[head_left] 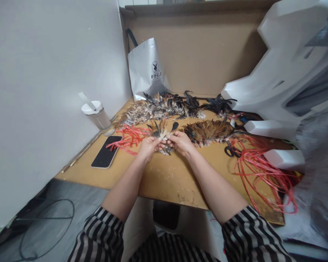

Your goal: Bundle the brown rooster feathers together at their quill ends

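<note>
Both hands meet over the front middle of the yellow table (169, 182), pinching one small bunch of feathers (161, 129). My left hand (150, 146) is closed on the bunch's left side, my right hand (182, 143) on its right. Brown and black feather tips fan out above the fingers, while pale fluffy ends hang below them. Right behind lies a long heap of mottled feathers (164, 105). A row of brown feathers (207, 131) rests to the right of my right hand. Red plastic strips (131, 135) lie by my left hand.
A black-screened phone (106, 151) and a lidded cup (98, 115) stand at the left. Black-handled scissors (232, 150) and a tangle of red strips (262, 167) lie at the right, near white foam (284, 159). A silver bag (146, 69) leans at the back; black feathers (218, 104) lie behind.
</note>
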`<state>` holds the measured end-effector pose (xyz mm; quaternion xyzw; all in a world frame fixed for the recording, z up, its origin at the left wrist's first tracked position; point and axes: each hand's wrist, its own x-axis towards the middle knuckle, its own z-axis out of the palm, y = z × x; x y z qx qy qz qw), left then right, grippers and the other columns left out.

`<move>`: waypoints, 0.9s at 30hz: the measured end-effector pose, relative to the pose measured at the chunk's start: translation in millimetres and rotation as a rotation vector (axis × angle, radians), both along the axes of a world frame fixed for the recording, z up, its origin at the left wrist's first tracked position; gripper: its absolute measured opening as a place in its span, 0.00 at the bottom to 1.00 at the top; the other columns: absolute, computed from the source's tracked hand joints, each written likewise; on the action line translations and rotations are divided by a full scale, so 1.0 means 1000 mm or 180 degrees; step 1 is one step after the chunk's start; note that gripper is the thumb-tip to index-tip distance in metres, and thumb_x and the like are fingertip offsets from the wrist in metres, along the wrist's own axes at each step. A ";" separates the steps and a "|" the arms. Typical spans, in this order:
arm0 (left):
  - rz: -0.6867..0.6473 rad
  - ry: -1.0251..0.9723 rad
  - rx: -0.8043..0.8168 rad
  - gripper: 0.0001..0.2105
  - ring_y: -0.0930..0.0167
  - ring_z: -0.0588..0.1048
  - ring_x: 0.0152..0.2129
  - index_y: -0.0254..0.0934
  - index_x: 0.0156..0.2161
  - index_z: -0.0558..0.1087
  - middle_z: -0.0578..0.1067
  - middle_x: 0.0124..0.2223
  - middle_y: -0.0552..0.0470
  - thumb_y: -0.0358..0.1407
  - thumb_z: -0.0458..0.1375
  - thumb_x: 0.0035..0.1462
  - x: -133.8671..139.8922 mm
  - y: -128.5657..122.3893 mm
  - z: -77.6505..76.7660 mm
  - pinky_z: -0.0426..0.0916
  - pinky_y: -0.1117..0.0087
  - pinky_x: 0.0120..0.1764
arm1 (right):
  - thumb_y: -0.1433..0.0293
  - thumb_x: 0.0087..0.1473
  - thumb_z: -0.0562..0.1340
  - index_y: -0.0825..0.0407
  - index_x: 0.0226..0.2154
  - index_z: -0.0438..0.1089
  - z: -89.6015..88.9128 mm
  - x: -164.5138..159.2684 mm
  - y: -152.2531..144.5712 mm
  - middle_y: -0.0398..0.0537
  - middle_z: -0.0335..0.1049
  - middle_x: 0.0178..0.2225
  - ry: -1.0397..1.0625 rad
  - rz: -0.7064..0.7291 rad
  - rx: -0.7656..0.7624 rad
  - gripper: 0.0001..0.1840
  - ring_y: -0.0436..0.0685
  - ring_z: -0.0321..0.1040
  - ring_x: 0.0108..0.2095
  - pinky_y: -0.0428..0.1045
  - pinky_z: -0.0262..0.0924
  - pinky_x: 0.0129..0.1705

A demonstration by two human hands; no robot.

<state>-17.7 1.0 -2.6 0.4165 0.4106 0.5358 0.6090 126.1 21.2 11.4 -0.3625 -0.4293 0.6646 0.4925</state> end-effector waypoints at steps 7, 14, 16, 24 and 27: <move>-0.0134 -0.0016 -0.0046 0.13 0.79 0.70 0.17 0.27 0.28 0.73 0.75 0.25 0.46 0.37 0.64 0.40 0.000 -0.001 0.001 0.64 0.80 0.21 | 0.65 0.32 0.68 0.56 0.18 0.64 -0.003 -0.001 0.001 0.39 0.63 0.13 -0.0308 -0.0190 0.0444 0.14 0.43 0.55 0.13 0.41 0.49 0.16; -0.0085 0.0075 -0.0078 0.11 0.79 0.69 0.16 0.27 0.26 0.73 0.73 0.23 0.48 0.36 0.64 0.40 0.001 -0.001 0.000 0.64 0.80 0.20 | 0.65 0.34 0.67 0.56 0.20 0.65 -0.004 -0.001 0.001 0.38 0.61 0.13 -0.0497 -0.0174 0.0605 0.12 0.43 0.54 0.14 0.41 0.48 0.17; -0.0081 -0.0023 -0.0088 0.10 0.79 0.69 0.16 0.27 0.26 0.73 0.74 0.22 0.49 0.35 0.64 0.40 0.000 -0.001 -0.001 0.64 0.80 0.20 | 0.65 0.34 0.67 0.56 0.20 0.66 -0.004 -0.001 0.001 0.38 0.62 0.13 -0.0467 -0.0152 0.0573 0.13 0.43 0.54 0.14 0.41 0.48 0.17; -0.0064 -0.0336 -0.0207 0.09 0.80 0.70 0.17 0.27 0.28 0.74 0.75 0.25 0.47 0.31 0.64 0.40 -0.002 0.000 -0.001 0.64 0.82 0.21 | 0.64 0.30 0.69 0.56 0.18 0.64 -0.001 -0.002 0.000 0.39 0.62 0.13 -0.0318 -0.0245 0.0383 0.15 0.44 0.54 0.13 0.42 0.48 0.16; -0.0143 -0.0326 -0.0223 0.09 0.80 0.70 0.17 0.27 0.29 0.73 0.75 0.25 0.48 0.31 0.64 0.40 -0.002 0.000 -0.001 0.64 0.81 0.21 | 0.64 0.30 0.68 0.55 0.19 0.65 -0.002 -0.003 0.001 0.38 0.62 0.13 -0.0329 -0.0259 0.0412 0.15 0.44 0.53 0.13 0.42 0.48 0.16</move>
